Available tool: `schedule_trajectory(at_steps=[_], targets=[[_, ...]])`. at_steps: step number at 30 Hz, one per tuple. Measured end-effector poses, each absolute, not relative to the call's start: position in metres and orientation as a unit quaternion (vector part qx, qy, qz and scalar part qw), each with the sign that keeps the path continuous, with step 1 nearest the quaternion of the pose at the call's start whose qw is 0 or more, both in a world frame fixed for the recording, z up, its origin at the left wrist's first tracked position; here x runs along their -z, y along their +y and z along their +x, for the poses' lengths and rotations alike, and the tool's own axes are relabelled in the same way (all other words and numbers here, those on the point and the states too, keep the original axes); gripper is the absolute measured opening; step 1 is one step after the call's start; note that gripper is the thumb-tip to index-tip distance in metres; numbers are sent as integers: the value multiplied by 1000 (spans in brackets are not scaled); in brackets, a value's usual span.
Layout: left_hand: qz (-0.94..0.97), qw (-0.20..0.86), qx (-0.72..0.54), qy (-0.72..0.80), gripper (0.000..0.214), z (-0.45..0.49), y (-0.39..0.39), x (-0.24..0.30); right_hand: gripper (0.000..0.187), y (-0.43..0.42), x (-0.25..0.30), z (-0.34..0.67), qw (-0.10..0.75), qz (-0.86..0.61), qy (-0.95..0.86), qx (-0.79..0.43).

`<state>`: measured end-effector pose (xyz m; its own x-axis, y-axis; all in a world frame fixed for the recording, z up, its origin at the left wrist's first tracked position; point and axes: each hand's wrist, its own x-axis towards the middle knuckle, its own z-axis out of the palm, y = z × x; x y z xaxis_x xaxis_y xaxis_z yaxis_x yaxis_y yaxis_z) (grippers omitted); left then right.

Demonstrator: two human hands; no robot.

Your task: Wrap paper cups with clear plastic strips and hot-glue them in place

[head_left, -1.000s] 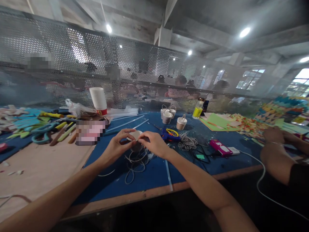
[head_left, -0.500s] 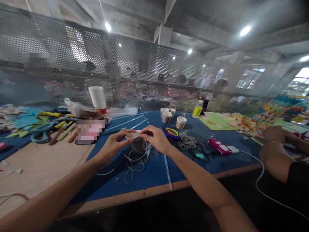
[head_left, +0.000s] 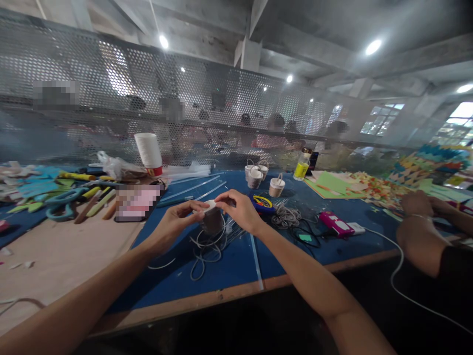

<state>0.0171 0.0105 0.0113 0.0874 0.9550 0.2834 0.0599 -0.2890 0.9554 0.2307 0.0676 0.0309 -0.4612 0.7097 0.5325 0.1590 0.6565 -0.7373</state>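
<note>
A small paper cup, its side wrapped in grey cord, is between my hands just above the blue table mat. My left hand is closed on the near left of its rim, thumb and fingers pinching. My right hand pinches the right side of the rim with its fingertips. Whether a cord end is in that pinch I cannot make out. Loose grey cord lies in loops below the cup.
Several finished-looking cord-wrapped cups with handles stand behind. Near them lie a tape roll and a cord bundle. Left are a paper cup stack, a phone and scissors. At right, another person's arm rests by a magenta box.
Slightly more of the cup's white rim shows between my hands, and my right hand has shifted a little. Both hands stay at the rim.
</note>
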Motion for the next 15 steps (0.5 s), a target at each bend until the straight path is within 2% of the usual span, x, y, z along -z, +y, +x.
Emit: schedule_trajectory(at_steps=[7,15], targets=[[576,456,-535,416,19,18,9,-13,14,68,-35,234,414,-282,-822,-271],[552,479,-543,413,22,20,8,-16,13,75,-29,233,418,-260,-818,-297]])
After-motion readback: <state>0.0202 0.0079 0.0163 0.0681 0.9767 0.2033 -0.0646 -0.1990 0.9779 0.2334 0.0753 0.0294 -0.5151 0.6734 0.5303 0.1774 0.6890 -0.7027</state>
